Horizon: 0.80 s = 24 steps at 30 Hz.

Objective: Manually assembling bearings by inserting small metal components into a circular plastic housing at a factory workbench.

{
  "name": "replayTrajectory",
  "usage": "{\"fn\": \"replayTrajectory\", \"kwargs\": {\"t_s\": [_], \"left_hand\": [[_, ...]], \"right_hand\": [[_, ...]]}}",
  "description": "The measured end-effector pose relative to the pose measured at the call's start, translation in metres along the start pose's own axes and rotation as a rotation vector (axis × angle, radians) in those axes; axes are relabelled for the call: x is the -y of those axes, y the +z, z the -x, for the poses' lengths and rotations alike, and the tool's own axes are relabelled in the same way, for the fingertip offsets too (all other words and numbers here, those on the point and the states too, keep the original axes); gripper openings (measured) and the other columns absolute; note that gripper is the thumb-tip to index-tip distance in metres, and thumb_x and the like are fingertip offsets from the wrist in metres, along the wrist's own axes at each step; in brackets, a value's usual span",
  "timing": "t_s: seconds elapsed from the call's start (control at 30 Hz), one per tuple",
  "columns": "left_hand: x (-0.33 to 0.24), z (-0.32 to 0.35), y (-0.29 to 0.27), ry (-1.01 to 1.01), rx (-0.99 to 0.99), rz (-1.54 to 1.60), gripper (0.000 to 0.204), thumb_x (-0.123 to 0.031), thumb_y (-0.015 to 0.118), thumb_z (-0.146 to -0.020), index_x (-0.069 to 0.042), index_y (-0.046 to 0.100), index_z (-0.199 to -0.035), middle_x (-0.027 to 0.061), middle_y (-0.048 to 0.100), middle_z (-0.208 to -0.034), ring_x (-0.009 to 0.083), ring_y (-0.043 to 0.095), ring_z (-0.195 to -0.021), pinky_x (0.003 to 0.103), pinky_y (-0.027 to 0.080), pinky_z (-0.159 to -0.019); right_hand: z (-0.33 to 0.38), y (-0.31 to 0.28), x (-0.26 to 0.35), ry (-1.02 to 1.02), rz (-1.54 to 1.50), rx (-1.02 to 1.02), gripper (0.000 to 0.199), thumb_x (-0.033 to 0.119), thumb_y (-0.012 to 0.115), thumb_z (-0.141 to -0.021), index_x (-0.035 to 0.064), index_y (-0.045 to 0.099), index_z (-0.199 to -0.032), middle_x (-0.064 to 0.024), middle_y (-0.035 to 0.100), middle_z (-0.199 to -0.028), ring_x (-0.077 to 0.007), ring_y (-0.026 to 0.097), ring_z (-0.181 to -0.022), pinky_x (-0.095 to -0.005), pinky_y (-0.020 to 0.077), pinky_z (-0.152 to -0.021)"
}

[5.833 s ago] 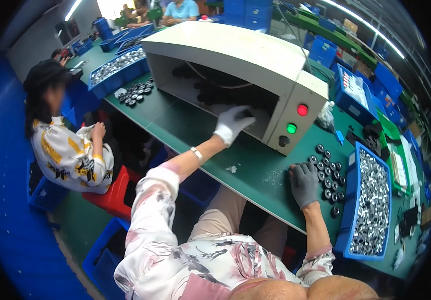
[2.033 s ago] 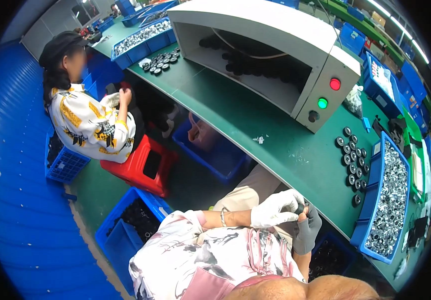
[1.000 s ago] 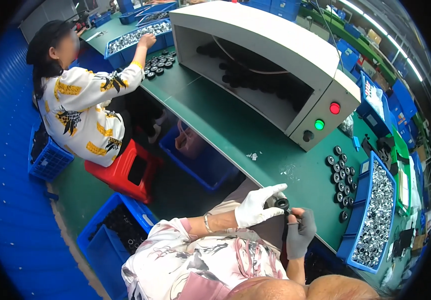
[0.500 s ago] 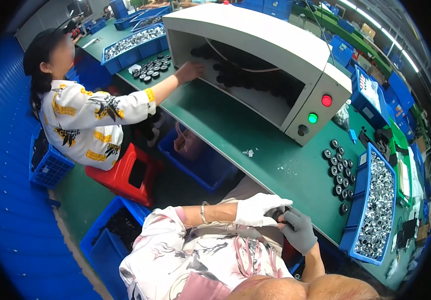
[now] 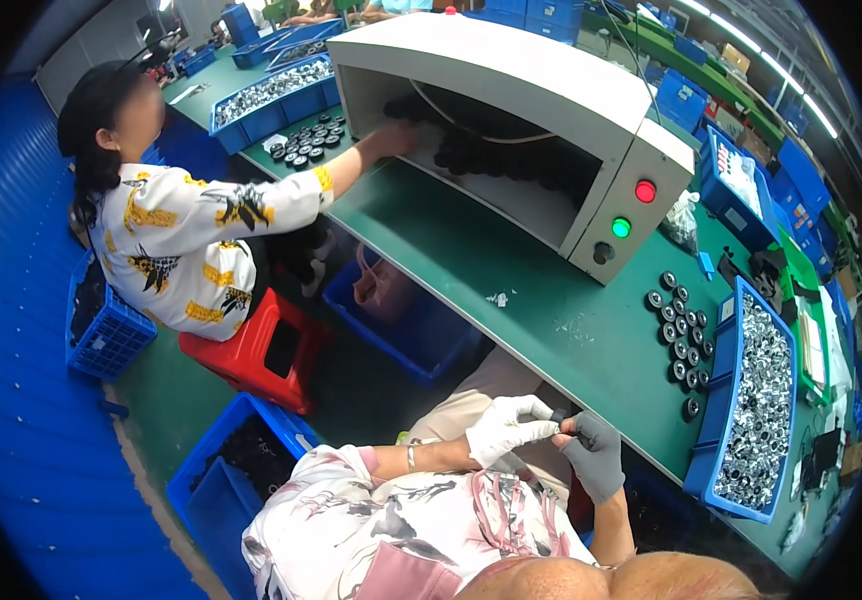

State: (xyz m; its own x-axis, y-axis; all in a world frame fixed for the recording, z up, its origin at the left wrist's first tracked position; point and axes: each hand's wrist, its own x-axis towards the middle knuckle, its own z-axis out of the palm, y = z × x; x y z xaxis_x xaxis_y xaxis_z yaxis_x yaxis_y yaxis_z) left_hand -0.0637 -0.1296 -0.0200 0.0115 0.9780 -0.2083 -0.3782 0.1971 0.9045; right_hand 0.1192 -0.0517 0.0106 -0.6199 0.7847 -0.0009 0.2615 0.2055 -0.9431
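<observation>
My left hand (image 5: 509, 430), in a white glove, pinches a small black part (image 5: 559, 416) above my lap, by the table's near edge. My right hand (image 5: 596, 456), in a grey glove with bare fingertips, meets it from the other side with its fingers closed on the same part. The fingers cover much of it, so its full shape is hidden. To the right on the green table, several black wheels with silvery centres (image 5: 668, 313) stand in loose rows beside a blue bin (image 5: 703, 440) full of shiny metal rings (image 5: 751, 400).
A white box-shaped machine (image 5: 511, 70) with lit red and green buttons stands ahead; dark parts lie in its opening. On the left a co-worker (image 5: 181, 230) sits on a red stool (image 5: 241, 350), one arm reaching into the machine. Blue bins (image 5: 186, 480) stand on the floor.
Both my hands have shifted slightly, and the black part is now pinched between the fingertips. The co-worker's hand has gone a little further into the machine.
</observation>
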Motion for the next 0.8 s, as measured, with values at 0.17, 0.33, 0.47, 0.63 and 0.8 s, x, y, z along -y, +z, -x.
{"fn": "replayTrajectory", "kwargs": {"t_s": [0.17,0.33,0.47,0.63,0.8], "left_hand": [[0.022,-0.003,-0.004,0.267,-0.055,-0.21,0.015,-0.018,0.071,-0.095,-0.007,0.062,-0.097,-0.0035,0.059,-0.081,0.0045,0.052,-0.078,0.025,0.044,-0.068],[0.021,-0.004,-0.01,0.083,-0.088,-0.162,0.016,-0.022,0.068,-0.097,-0.007,0.063,-0.097,-0.0027,0.059,-0.081,0.005,0.052,-0.074,0.025,0.043,-0.065],[0.028,-0.007,-0.019,0.021,-0.036,0.073,0.02,-0.023,0.068,-0.096,-0.005,0.063,-0.104,0.0004,0.061,-0.086,0.0078,0.055,-0.078,0.027,0.046,-0.068],[0.004,-0.004,-0.025,0.507,0.046,-0.563,0.033,-0.014,0.062,-0.096,-0.005,0.059,-0.128,0.0118,0.062,-0.114,0.0237,0.062,-0.101,0.036,0.051,-0.092],[0.006,-0.009,-0.032,0.605,0.072,-0.707,0.025,-0.008,0.061,-0.094,-0.003,0.064,-0.119,0.0153,0.064,-0.113,0.0307,0.064,-0.105,0.04,0.052,-0.093]], "right_hand": [[0.003,0.012,-0.006,-0.045,0.031,-0.06,0.012,-0.001,0.074,-0.076,-0.0008,0.065,-0.083,-0.005,0.056,-0.07,-0.0123,0.052,-0.063,-0.028,0.0412,-0.058],[0.001,0.034,-0.012,-0.228,0.197,-0.214,0.011,-0.001,0.072,-0.078,-0.0005,0.062,-0.083,-0.0084,0.054,-0.071,-0.0179,0.053,-0.062,-0.0309,0.042,-0.057],[-0.003,0.033,0.0,-0.218,0.176,-0.139,0.011,-0.001,0.07,-0.079,0.0002,0.062,-0.086,-0.009,0.055,-0.074,-0.0194,0.055,-0.063,-0.0315,0.043,-0.059],[-0.008,0.016,0.003,-0.368,0.415,0.083,0.015,0.001,0.074,-0.076,0.0016,0.064,-0.086,-0.0126,0.06,-0.077,-0.0297,0.06,-0.065,-0.035,0.0459,-0.058],[-0.004,0.018,0.003,-0.378,0.405,-0.008,0.013,0.003,0.075,-0.076,0.0028,0.065,-0.084,-0.0116,0.061,-0.076,-0.0293,0.063,-0.068,-0.0381,0.0473,-0.06]]}}
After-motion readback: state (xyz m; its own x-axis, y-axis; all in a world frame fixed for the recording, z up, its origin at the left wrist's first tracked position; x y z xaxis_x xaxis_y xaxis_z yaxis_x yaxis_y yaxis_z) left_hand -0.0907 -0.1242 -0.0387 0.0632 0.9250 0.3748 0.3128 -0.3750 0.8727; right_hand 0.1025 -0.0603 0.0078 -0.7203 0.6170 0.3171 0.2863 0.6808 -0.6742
